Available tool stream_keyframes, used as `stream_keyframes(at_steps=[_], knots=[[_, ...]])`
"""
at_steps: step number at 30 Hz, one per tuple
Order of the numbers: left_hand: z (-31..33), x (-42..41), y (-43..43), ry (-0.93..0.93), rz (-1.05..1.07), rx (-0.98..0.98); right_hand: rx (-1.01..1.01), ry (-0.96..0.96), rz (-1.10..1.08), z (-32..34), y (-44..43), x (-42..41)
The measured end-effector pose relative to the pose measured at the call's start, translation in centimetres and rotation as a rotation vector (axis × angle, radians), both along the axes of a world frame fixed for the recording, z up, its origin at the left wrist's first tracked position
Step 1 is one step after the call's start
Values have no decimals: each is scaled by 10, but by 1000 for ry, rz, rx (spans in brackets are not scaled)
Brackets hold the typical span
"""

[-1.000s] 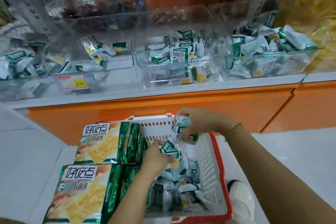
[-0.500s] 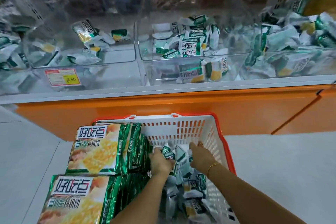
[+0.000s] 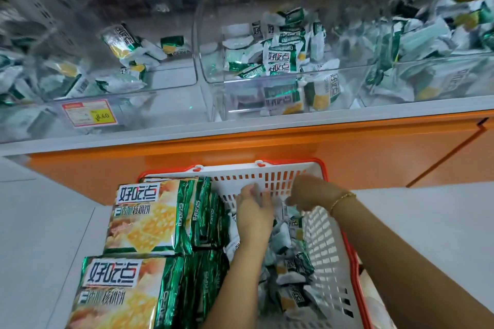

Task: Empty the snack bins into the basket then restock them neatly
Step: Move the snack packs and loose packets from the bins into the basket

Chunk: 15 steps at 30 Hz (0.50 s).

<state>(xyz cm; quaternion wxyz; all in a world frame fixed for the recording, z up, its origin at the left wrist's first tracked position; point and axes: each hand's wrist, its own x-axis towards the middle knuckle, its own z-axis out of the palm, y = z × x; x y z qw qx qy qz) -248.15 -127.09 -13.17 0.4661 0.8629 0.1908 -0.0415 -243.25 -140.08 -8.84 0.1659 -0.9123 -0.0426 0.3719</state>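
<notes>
A white basket with a red rim stands on the floor below the shelf. Small green-and-white snack packets are heaped in its right half. My left hand hovers over them with fingers stretched toward the basket's far wall, holding nothing I can see. My right hand, wearing a bracelet, is beside it with fingers bent down over a packet; blur hides whether it grips. On the shelf, the clear left bin, middle bin and right bin each hold loose packets.
Two large green snack bags lie on top of the basket's left half, with more bags standing on edge beside them. A red price tag is on the left bin's front. The orange cabinet base sits behind the basket.
My hands went down into the basket with packets, then rose toward its far wall. The view tilted down and closer to the basket.
</notes>
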Motion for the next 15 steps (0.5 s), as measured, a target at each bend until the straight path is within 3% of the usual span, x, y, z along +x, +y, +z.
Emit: stream_keyframes(at_steps=[2, 8, 13, 15], knots=[[41, -4, -4, -182, -63, -36, 95, 34, -22, 57, -9, -5], [180, -22, -7, -663, -319, -141, 308, -190, 93, 211, -41, -40], [254, 19, 8, -718, -292, -72, 324, -735, -77, 260, -58, -9], [269, 51, 12, -651, -333, 4, 280, -827, -126, 264, -60, 12]])
